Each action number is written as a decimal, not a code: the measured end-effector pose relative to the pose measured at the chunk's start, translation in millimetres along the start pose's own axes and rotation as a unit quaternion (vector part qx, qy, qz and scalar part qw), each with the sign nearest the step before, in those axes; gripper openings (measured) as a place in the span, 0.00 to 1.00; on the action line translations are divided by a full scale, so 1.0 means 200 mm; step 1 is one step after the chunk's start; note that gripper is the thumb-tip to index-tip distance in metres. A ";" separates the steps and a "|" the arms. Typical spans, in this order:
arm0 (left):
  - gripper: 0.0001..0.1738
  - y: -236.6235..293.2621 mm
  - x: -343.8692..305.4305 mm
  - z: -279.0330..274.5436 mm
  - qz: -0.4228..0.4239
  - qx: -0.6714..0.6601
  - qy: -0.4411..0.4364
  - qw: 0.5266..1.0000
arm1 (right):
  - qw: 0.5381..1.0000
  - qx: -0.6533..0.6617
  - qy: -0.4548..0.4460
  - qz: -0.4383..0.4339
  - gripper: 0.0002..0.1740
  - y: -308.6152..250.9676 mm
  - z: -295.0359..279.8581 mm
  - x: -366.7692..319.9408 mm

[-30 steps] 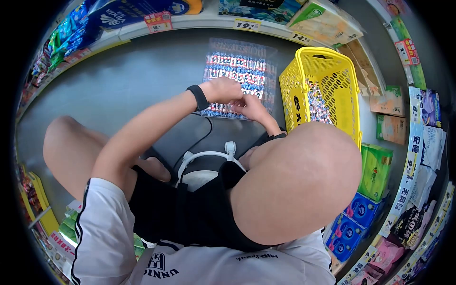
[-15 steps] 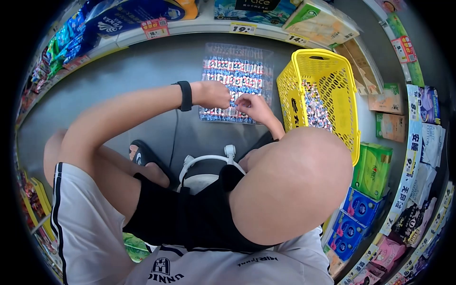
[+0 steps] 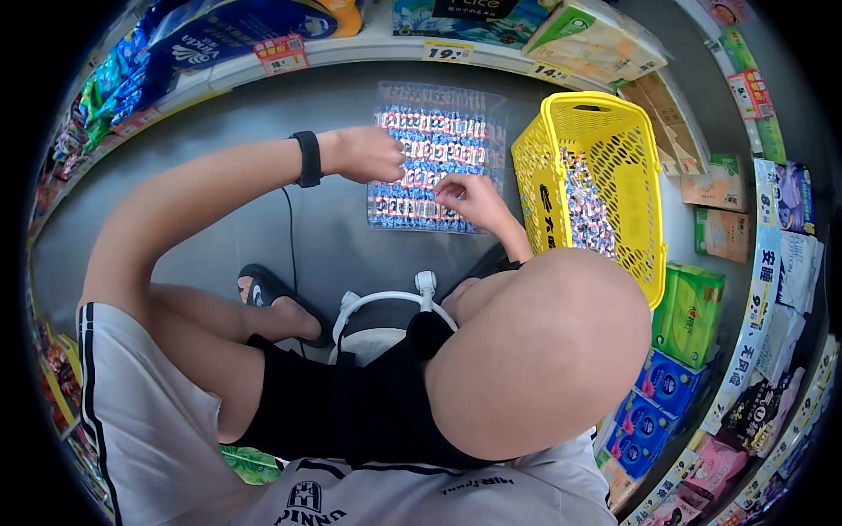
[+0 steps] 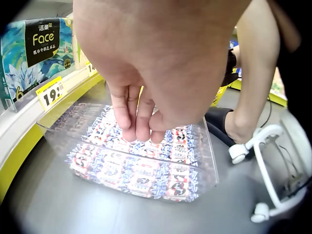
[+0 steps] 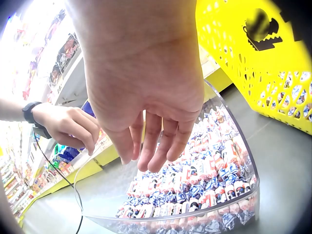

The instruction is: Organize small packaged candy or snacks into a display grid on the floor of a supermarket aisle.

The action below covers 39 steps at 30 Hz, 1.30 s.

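Note:
A clear plastic box (image 3: 498, 118) stands on the floor, filled with neat rows of wrapped candies (image 3: 445, 156) in white, red and blue. My left hand (image 3: 361, 154), wearing a black watch, hovers at the box's left edge. Its fingers (image 4: 143, 119) hang loosely bent, with nothing seen between them in the left wrist view. Over the front part of the candies is my right hand (image 3: 478, 202). In the right wrist view its fingers (image 5: 155, 146) droop, relaxed and slightly apart, above the rows, and no candy shows in them.
A yellow basket (image 3: 645, 180) with loose candies (image 3: 586, 206) stands right of the box. Shelves with tissue packs (image 3: 688, 316) curve along the back and right. A white wheeled stool base (image 3: 386, 289) and a dark cable (image 3: 292, 237) are nearer my feet.
My left hand has moved left, away from the right hand, from the middle of the candies to the box's left edge. The right hand has stayed over the front rows, its fingers loosening.

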<state>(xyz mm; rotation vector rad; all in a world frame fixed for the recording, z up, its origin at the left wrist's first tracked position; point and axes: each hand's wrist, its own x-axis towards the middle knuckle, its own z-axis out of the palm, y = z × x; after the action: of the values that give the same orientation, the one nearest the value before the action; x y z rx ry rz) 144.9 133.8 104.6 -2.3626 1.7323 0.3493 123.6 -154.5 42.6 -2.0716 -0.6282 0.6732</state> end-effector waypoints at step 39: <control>0.06 -0.07 0.22 -0.12 -0.106 -0.083 0.171 0.976 | 0.997 -0.011 0.072 0.013 0.14 -0.21 -0.28 -0.23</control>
<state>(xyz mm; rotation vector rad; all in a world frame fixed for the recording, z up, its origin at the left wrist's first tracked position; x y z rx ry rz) 173.9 90.6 114.9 -2.8363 1.6102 0.0555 118.6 -194.8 115.9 -2.1295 -0.5303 0.5271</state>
